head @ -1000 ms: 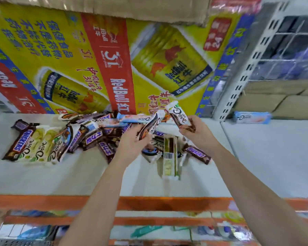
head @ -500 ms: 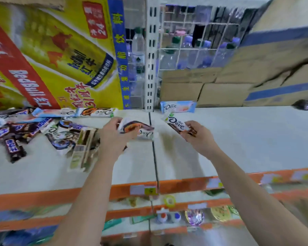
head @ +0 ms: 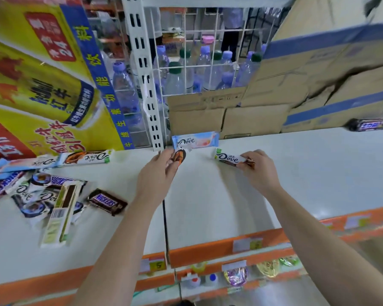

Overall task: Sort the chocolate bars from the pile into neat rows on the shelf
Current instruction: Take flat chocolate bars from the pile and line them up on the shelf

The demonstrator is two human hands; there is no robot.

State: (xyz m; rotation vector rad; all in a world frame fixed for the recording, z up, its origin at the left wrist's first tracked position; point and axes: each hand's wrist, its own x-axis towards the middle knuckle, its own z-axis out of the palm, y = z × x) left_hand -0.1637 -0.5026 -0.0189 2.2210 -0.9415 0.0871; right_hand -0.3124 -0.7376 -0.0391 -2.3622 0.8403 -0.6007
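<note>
Pile [head: 51,195] of mixed chocolate bars lies on the left of the shelf [head: 208,206], with a Snickers bar [head: 106,203] at its right edge. Left hand [head: 161,171] grips a brown-and-white Dove bar [head: 179,156], just in front of a pale blue Dove bar [head: 195,140] lying at the back. Right hand [head: 258,168] pinches one end of a white Dove bar [head: 229,159] low over the shelf; whether the bar touches it cannot be told.

Premises: retail shop, grocery type. Evidence: white shelf [head: 230,206] with orange edge strip [head: 208,250] carrying price tags [head: 157,265], 1 reading "5"; slotted upright [head: 142,62]; wire grid back panel [head: 197,51]; bottled water [head: 175,82] stocked behind; cardboard cartons [head: 318,69]; Red Bull promotional banner [head: 42,85]; branded chocolate bars [head: 53,195] loose on shelf; packaged goods [head: 234,276] on tier below.
</note>
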